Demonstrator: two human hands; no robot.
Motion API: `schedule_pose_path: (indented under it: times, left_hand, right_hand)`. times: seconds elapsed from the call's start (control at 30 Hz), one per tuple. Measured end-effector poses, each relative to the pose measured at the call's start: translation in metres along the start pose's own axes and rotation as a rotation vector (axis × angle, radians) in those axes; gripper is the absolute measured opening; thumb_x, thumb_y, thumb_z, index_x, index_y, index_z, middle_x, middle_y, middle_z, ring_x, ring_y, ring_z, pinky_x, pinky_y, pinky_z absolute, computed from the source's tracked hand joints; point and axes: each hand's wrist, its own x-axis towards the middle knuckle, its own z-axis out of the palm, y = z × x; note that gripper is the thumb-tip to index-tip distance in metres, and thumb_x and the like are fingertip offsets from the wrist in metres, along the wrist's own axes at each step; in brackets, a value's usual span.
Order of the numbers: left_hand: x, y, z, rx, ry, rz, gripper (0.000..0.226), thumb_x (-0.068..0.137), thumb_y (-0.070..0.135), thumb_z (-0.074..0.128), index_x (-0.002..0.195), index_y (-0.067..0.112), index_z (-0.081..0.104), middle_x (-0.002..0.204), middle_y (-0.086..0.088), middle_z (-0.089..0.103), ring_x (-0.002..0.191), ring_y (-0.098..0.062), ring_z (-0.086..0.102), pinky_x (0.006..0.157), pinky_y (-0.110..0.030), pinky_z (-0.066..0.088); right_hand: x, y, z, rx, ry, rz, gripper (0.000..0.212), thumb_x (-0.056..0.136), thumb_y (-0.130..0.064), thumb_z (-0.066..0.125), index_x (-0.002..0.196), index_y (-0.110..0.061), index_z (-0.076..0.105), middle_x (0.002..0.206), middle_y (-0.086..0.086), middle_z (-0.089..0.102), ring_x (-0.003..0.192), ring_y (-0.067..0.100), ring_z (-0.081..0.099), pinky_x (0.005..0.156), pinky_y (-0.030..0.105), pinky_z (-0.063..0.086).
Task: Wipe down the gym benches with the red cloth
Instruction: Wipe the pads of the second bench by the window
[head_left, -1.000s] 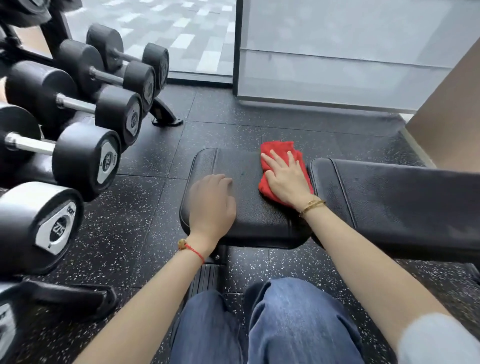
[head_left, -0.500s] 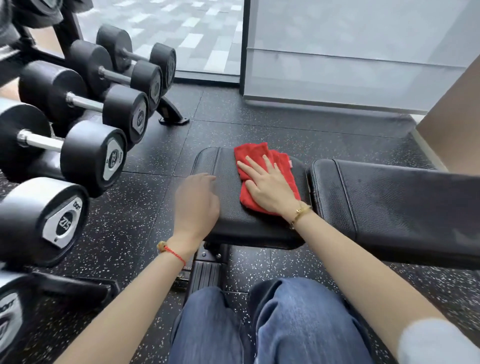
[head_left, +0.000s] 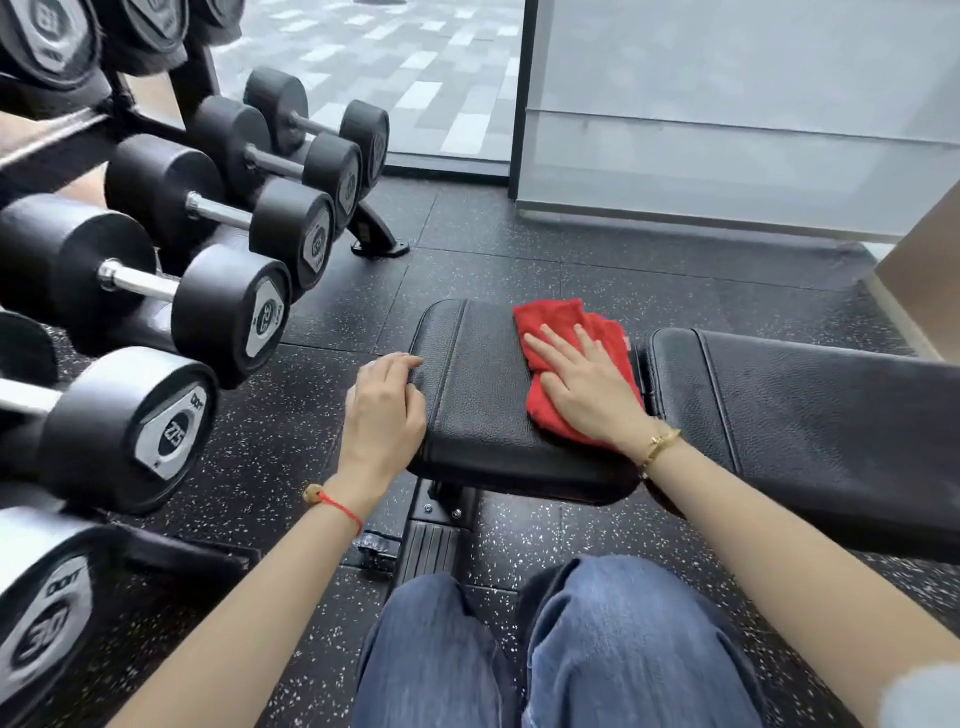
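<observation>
Seat pad wiped; far edge and gap at risk of being missed.
The red cloth (head_left: 569, 358) is pressed flat on the bench seat (head_left: 478, 395) under the spread right hand (head_left: 587, 387); the left hand (head_left: 384, 410), fingers curled, rests on the pad's edge. The bunched cloth could slip into the gap beside the backrest (head_left: 810, 415).

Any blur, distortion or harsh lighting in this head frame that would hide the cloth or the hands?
Head view: soft, even daylight, no hard shadows; red cloth, right hand and left hand on the bench seat pad are sharp; wide-angle bending stretches the dumbbells at the left edge, which look slightly smeared.
</observation>
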Motion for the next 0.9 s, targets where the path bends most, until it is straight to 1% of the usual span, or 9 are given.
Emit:
schedule_pose_path:
  times: [0.1, 0.17, 0.27, 0.33, 0.4, 0.5, 0.67, 0.8, 0.9]
  left_hand:
    - [-0.001, 0.006, 0.003, -0.005, -0.005, 0.009, 0.034, 0.092, 0.009, 0.05, 0.124, 0.014, 0.059, 0.132, -0.002, 0.057, 0.126, -0.023, 0.047, 0.105, -0.045, 0.039]
    - [0.0, 0.012, 0.004, 0.002, 0.008, 0.011, 0.035, 0.092, 0.009, 0.051, 0.126, 0.013, 0.059, 0.134, -0.003, 0.056, 0.127, -0.023, 0.047, 0.106, -0.044, 0.038]
    - [0.006, 0.022, 0.009, 0.007, 0.029, 0.032, 0.038, 0.091, 0.009, 0.05, 0.129, 0.012, 0.056, 0.135, -0.003, 0.055, 0.128, -0.023, 0.046, 0.107, -0.042, 0.037]
    - [0.01, 0.03, 0.014, 0.003, 0.024, 0.062, 0.039, 0.091, 0.01, 0.05, 0.13, 0.014, 0.056, 0.136, -0.003, 0.055, 0.129, -0.023, 0.045, 0.107, -0.042, 0.037]
    - [0.013, 0.041, 0.021, 0.009, -0.002, 0.099, 0.04, 0.091, 0.012, 0.05, 0.13, 0.015, 0.056, 0.137, -0.003, 0.054, 0.13, -0.023, 0.045, 0.107, -0.042, 0.037]
    - [0.017, 0.058, 0.035, 0.015, -0.039, 0.153, 0.04, 0.09, 0.014, 0.05, 0.13, 0.016, 0.056, 0.137, -0.003, 0.054, 0.131, -0.023, 0.044, 0.107, -0.041, 0.036]
    - [0.018, 0.077, 0.055, 0.057, -0.075, 0.217, 0.039, 0.091, 0.017, 0.051, 0.129, 0.014, 0.058, 0.137, -0.004, 0.054, 0.13, -0.024, 0.045, 0.108, -0.04, 0.035]
    - [0.014, 0.073, 0.063, 0.144, -0.103, 0.217, 0.036, 0.092, 0.021, 0.048, 0.126, 0.015, 0.058, 0.136, -0.004, 0.054, 0.13, -0.025, 0.045, 0.112, -0.042, 0.031]
    - [0.014, 0.072, 0.064, 0.151, -0.097, 0.226, 0.034, 0.091, 0.021, 0.048, 0.122, 0.015, 0.059, 0.133, -0.005, 0.056, 0.128, -0.026, 0.046, 0.112, -0.043, 0.031]
  right_hand:
    - [0.031, -0.021, 0.002, -0.033, 0.001, 0.056, 0.052, 0.1, -0.034, 0.032, 0.151, -0.035, 0.022, 0.162, -0.009, 0.013, 0.149, 0.032, 0.002, 0.121, 0.049, 0.001]
    - [0.032, -0.042, 0.007, -0.041, -0.016, -0.039, 0.053, 0.1, -0.032, 0.033, 0.151, -0.035, 0.022, 0.162, -0.009, 0.013, 0.149, 0.032, 0.002, 0.121, 0.049, 0.002]
    - [0.0, -0.054, 0.012, -0.04, -0.037, -0.232, 0.056, 0.097, -0.031, 0.038, 0.151, -0.036, 0.023, 0.161, -0.01, 0.016, 0.15, 0.03, 0.005, 0.121, 0.048, 0.005]
    - [-0.026, -0.047, 0.013, -0.051, -0.026, -0.27, 0.057, 0.096, -0.032, 0.039, 0.151, -0.037, 0.023, 0.16, -0.012, 0.017, 0.15, 0.029, 0.006, 0.121, 0.047, 0.007]
    - [-0.048, -0.033, 0.014, -0.062, 0.009, -0.212, 0.057, 0.095, -0.033, 0.037, 0.15, -0.038, 0.023, 0.16, -0.012, 0.018, 0.15, 0.029, 0.007, 0.121, 0.047, 0.007]
    - [-0.058, -0.009, 0.011, -0.027, 0.061, -0.018, 0.056, 0.096, -0.034, 0.037, 0.15, -0.037, 0.024, 0.16, -0.013, 0.018, 0.149, 0.029, 0.007, 0.122, 0.046, 0.006]
    - [-0.013, 0.015, 0.0, 0.016, 0.067, 0.219, 0.053, 0.099, -0.033, 0.036, 0.151, -0.034, 0.024, 0.161, -0.008, 0.014, 0.149, 0.034, 0.005, 0.121, 0.048, 0.004]
    - [-0.001, 0.01, -0.003, -0.031, 0.072, 0.237, 0.053, 0.1, -0.032, 0.034, 0.152, -0.029, 0.024, 0.162, -0.004, 0.015, 0.148, 0.037, 0.006, 0.121, 0.048, 0.004]
    - [-0.038, 0.009, 0.0, -0.016, 0.061, 0.116, 0.054, 0.099, -0.027, 0.035, 0.152, -0.027, 0.024, 0.161, -0.004, 0.017, 0.149, 0.034, 0.005, 0.122, 0.046, 0.005]
